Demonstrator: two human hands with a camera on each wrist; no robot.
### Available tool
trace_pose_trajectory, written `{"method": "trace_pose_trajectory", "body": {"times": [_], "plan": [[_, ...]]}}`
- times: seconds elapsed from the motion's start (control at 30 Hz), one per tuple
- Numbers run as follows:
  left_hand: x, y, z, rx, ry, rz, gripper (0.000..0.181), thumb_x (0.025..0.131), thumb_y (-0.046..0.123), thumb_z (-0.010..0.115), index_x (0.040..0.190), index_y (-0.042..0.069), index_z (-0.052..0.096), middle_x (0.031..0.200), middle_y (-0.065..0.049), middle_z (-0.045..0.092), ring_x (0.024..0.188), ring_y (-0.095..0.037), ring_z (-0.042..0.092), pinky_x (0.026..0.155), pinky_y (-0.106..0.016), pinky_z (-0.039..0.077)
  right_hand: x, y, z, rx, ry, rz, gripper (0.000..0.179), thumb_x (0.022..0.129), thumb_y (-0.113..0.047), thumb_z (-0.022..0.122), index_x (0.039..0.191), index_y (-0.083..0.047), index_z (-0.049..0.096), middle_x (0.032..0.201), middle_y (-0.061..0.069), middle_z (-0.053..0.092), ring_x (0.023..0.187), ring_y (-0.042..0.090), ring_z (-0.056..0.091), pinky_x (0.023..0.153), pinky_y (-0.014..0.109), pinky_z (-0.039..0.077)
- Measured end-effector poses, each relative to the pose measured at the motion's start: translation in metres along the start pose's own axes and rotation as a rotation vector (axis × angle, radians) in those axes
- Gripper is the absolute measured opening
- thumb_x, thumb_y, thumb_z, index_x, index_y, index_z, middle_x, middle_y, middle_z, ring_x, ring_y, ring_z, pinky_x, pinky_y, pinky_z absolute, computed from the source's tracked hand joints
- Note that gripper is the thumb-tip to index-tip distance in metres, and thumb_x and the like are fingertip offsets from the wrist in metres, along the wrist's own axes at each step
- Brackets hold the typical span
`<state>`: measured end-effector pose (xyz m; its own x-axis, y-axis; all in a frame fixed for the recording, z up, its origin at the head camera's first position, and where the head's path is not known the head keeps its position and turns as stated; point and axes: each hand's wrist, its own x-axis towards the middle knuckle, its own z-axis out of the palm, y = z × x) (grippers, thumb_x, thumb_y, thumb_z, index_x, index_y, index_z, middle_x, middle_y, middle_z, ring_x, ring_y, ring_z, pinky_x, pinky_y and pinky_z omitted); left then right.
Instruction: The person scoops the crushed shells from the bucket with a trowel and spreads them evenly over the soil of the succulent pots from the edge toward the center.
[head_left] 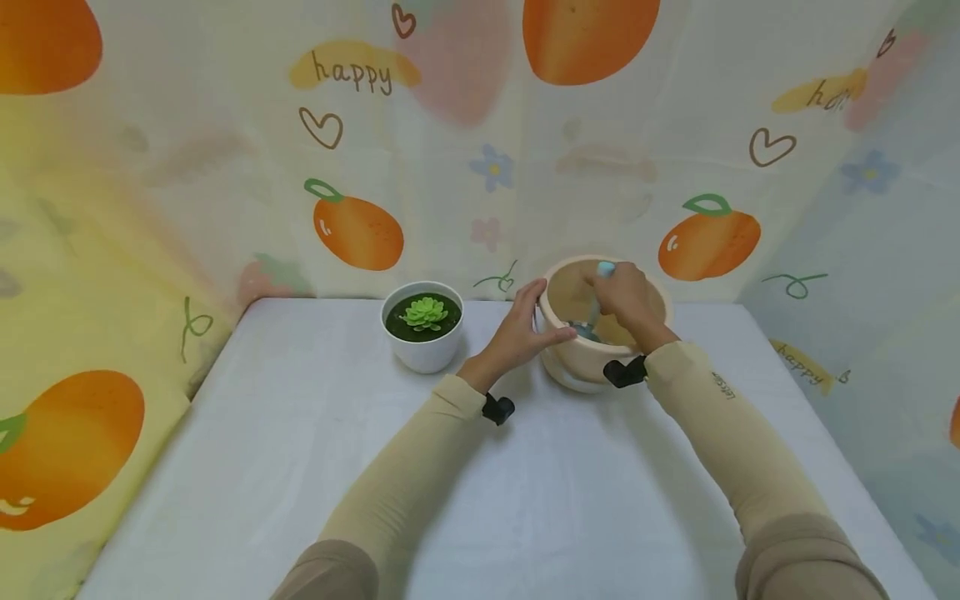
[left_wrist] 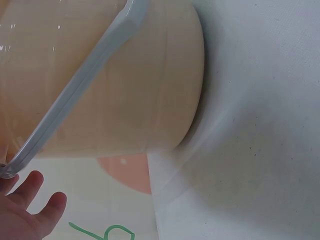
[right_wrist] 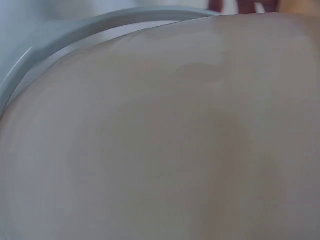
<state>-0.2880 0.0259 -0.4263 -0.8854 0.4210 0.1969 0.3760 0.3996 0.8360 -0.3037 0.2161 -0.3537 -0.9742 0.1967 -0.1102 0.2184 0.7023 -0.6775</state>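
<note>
Likely scooping by the counter's [head_left: 555,492] back edge: right hand [head_left: 624,293] grips tool [head_left: 584,332] in bucket [head_left: 579,360]; left hand [head_left: 519,330], loosely touching, should brace.

We saw a potted succulent [head_left: 424,353] left of a bucket [head_left: 581,365], both on a tabletop [head_left: 300,433], tool [head_left: 585,332] in bucket.

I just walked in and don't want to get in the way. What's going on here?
Someone's left grip touches a beige bucket near its top, while their right grip holds a blue-ended tool down inside it. The bucket stands on a white-covered table, with a small potted succulent to its left.
</note>
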Motion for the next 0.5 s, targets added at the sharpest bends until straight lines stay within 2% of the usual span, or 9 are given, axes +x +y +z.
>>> {"method": "trace_pose_trajectory", "body": {"times": [0.13, 0.3, 0.5], "plan": [[-0.001, 0.001, 0.003, 0.014, -0.007, 0.000, 0.100, 0.084, 0.044, 0.074, 0.156, 0.011, 0.014, 0.161, -0.009, 0.017, 0.149, -0.025, 0.025, 0.119, -0.043, 0.029, -0.001, 0.007, -0.005, 0.085, -0.047, 0.039, 0.037, 0.097, -0.040, 0.056, 0.098, -0.002, 0.055, 0.101, 0.014, 0.060, 0.090, 0.034, 0.071, 0.069, 0.035, 0.055], [-0.002, 0.002, 0.001, 0.027, 0.025, -0.012, 0.098, 0.083, 0.041, 0.076, 0.156, 0.010, 0.017, 0.160, -0.009, 0.020, 0.148, -0.025, 0.027, 0.118, -0.042, 0.030, 0.000, 0.005, -0.007, 0.184, -0.153, -0.015, 0.038, 0.098, -0.032, 0.057, 0.108, 0.005, 0.053, 0.105, 0.013, 0.052, 0.093, 0.030, 0.066, 0.090, 0.043, 0.056], [0.000, 0.000, 0.000, 0.030, 0.007, 0.000, 0.098, 0.084, 0.042, 0.074, 0.156, 0.009, 0.016, 0.161, -0.010, 0.018, 0.149, -0.024, 0.025, 0.119, -0.041, 0.028, 0.003, 0.003, -0.011, 0.125, -0.200, -0.064, 0.034, 0.097, -0.026, 0.060, 0.106, 0.006, 0.054, 0.103, 0.012, 0.049, 0.094, 0.026, 0.060, 0.091, 0.040, 0.056]]}}
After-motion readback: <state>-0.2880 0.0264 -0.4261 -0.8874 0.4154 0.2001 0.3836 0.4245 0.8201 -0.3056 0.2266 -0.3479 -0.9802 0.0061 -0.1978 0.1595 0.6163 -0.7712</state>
